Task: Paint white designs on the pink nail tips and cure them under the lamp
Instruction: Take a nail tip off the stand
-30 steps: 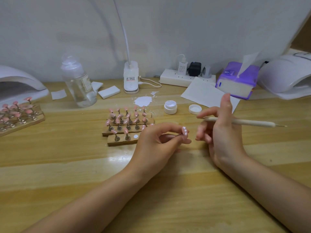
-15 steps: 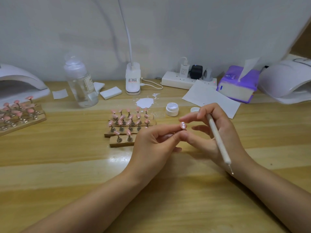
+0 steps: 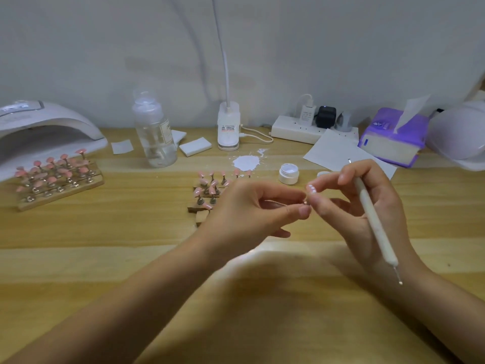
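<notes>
My left hand (image 3: 252, 208) pinches the small metal stand of one pink nail tip (image 3: 311, 189) that bears white dots. My right hand (image 3: 359, 206) touches that tip with its fingertips while gripping a white dotting pen (image 3: 372, 219), which points down toward my wrist. Behind my left hand a wooden holder (image 3: 202, 204) carries several pink tips on stands. A small open jar of white gel (image 3: 288, 173) and a smear of white gel (image 3: 246, 162) sit beyond the hands. A second wooden holder of pink tips (image 3: 56, 179) lies in front of the left curing lamp (image 3: 44, 127).
Another curing lamp (image 3: 459, 137) stands at the far right beside a purple tissue pack (image 3: 393, 137). A clear bottle (image 3: 154, 132), white pads (image 3: 195, 146), a desk lamp base (image 3: 228, 127), a power strip (image 3: 304, 127), a paper sheet (image 3: 338, 153) and the jar's lid (image 3: 322, 174) line the back.
My right hand turned the pen from pointing right to pointing down at my wrist and came in to touch the nail tip. My left hand kept holding the tip's stand.
</notes>
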`<state>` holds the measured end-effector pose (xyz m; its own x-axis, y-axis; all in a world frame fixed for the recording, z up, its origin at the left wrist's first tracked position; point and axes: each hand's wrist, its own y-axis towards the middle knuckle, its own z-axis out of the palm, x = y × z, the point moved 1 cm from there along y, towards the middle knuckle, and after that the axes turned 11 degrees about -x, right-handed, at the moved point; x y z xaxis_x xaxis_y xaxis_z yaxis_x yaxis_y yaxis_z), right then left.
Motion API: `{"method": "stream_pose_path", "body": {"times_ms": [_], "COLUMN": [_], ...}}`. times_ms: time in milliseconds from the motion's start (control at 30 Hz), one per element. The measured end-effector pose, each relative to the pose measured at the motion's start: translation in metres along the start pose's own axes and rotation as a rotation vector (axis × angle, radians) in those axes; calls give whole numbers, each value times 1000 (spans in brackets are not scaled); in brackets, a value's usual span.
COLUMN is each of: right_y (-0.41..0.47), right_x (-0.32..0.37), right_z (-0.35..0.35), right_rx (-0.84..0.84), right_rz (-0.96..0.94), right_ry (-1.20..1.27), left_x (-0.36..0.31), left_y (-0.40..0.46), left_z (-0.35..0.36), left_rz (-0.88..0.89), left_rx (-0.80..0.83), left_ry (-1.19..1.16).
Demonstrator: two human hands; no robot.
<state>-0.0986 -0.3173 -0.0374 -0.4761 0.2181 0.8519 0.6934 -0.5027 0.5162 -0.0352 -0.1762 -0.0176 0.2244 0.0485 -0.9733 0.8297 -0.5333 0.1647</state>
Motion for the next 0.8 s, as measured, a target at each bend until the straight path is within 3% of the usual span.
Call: {"method": "stream_pose_path", "body": {"times_ms": [200,400,600,800], "right_y": [3,9,11,14], "right_x": [-3,-10,-26,-35], "right_z": [9,44,67,59], "right_rx": [95,184,219,244], "right_rz": [54,-63,-48,-32], "right_ry": [-37,-115,-182,-223], "left_x": [-37,-23,-8,-4], "left_y": [13,16,21,24], "left_z": [-71,-94,-80,-79], "left_rz": [155,186,399,432], "left_rx": [0,65,44,45], "left_ry": [536,1005,1195,1284]}}
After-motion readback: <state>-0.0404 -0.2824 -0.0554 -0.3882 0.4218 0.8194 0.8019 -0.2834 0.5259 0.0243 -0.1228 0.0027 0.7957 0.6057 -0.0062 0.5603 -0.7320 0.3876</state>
